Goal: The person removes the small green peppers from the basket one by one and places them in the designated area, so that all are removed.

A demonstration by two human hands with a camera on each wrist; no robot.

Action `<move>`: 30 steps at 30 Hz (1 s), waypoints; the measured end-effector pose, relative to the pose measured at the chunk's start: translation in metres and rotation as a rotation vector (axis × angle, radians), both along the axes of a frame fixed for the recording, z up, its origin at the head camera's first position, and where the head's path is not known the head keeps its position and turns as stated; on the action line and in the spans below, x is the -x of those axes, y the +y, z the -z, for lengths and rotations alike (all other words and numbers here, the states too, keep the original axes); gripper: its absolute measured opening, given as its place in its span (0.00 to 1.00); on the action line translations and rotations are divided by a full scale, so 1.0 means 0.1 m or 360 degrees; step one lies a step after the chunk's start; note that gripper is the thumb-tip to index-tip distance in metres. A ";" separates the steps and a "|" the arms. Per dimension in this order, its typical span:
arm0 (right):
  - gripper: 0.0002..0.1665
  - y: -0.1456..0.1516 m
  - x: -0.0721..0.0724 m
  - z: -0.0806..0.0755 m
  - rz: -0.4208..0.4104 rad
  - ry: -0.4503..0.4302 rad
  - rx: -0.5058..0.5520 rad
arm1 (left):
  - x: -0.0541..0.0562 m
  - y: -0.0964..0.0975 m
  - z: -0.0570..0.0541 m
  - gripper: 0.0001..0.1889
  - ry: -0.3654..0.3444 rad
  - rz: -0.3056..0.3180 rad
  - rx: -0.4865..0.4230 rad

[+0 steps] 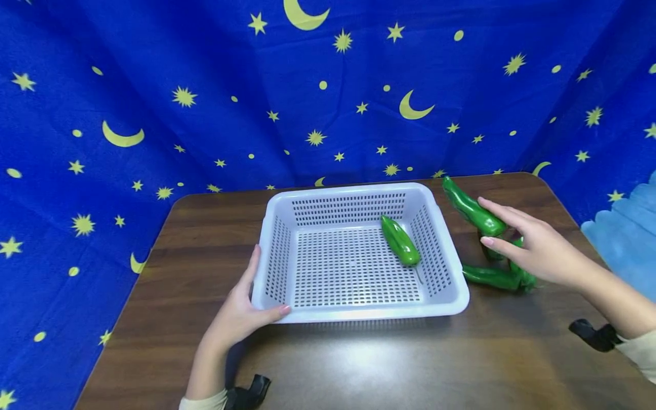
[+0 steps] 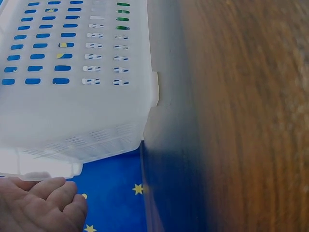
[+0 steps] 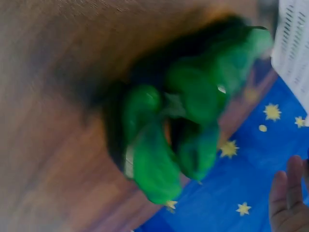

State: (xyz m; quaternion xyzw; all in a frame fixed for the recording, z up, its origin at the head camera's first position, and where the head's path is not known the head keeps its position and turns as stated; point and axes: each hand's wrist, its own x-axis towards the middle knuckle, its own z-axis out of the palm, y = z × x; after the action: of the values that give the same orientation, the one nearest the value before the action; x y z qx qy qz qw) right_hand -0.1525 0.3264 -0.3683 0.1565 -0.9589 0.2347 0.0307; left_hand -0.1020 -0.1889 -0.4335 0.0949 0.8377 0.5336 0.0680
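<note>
A white perforated plastic basket [image 1: 359,314] sits on the table, with one green pepper [image 1: 400,242] lying along its right side. At the basket's front left corner my left hand [image 1: 237,314] holds the rim, thumb over the front edge and fingers along the outer left side. In the left wrist view its curled fingers [image 2: 63,199] show below the basket rim. My right hand [image 1: 540,250] hovers spread over a group of green peppers [image 1: 492,277] right of the basket; a long pepper [image 1: 474,212] lies by its fingertips. The right wrist view shows these peppers [image 3: 193,94] blurred, apart from the hand [image 3: 289,205].
A brown wooden table [image 1: 205,250] carries everything. Behind and on both sides hangs a blue cloth [image 1: 359,68] with yellow stars and moons. Light blue fabric [image 1: 625,210] shows at the far right. Black straps [image 1: 594,335] are on both wrists.
</note>
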 end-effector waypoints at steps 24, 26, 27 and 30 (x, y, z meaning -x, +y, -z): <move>0.43 0.06 0.31 0.70 0.0041 -0.0220 -0.0173 | -0.01 0.00 0.01 0.63 0.0013 0.0039 -0.0079; 0.43 0.05 0.33 0.72 0.0037 -0.0226 -0.0231 | -0.01 -0.01 0.01 0.63 0.0013 0.0047 -0.0098; 0.43 0.05 0.33 0.73 0.0035 -0.0226 -0.0254 | -0.01 -0.01 0.02 0.63 0.0009 0.0052 -0.0111; 0.44 0.05 0.34 0.75 0.0033 -0.0225 -0.0317 | -0.01 -0.01 0.02 0.63 0.0005 0.0057 -0.0131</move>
State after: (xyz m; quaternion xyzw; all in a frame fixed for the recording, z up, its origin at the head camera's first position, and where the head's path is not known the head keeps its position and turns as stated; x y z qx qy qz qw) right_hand -0.1868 0.3315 -0.4437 0.1318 -0.9788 0.1485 -0.0503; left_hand -0.1012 -0.1899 -0.4357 0.1135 0.8132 0.5662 0.0721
